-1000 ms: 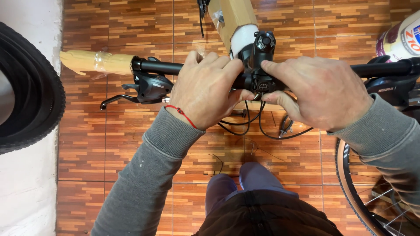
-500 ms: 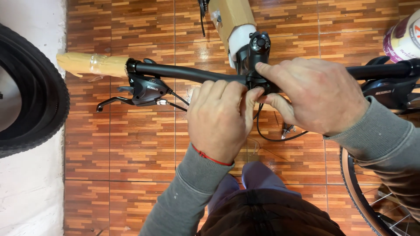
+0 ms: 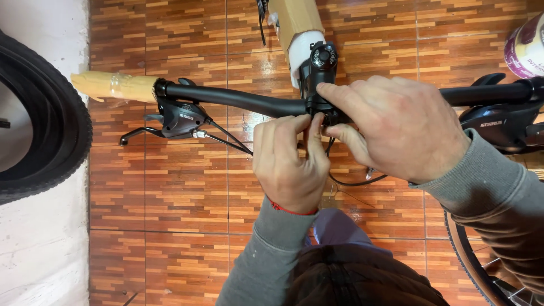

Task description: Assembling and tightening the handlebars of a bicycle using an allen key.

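Now both hands meet at the centre of the frame, on the black handlebar (image 3: 238, 99) where the stem (image 3: 320, 68) clamps it. The left hand (image 3: 292, 164) pinches something small under the clamp; what it is, I cannot tell. The right hand (image 3: 396, 127) lies curled over the bar, fingers closed. The bar looks stiff, smooth and rather light, so a hold near the stem seems safest.

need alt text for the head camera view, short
Seen from above, a person's left hand and right hand meet at the black stem clamp in the middle of a black bicycle handlebar. A brake lever and shifter sit near the bar's paper-wrapped left end, a black tyre lies at the left, and the floor is brown tile.
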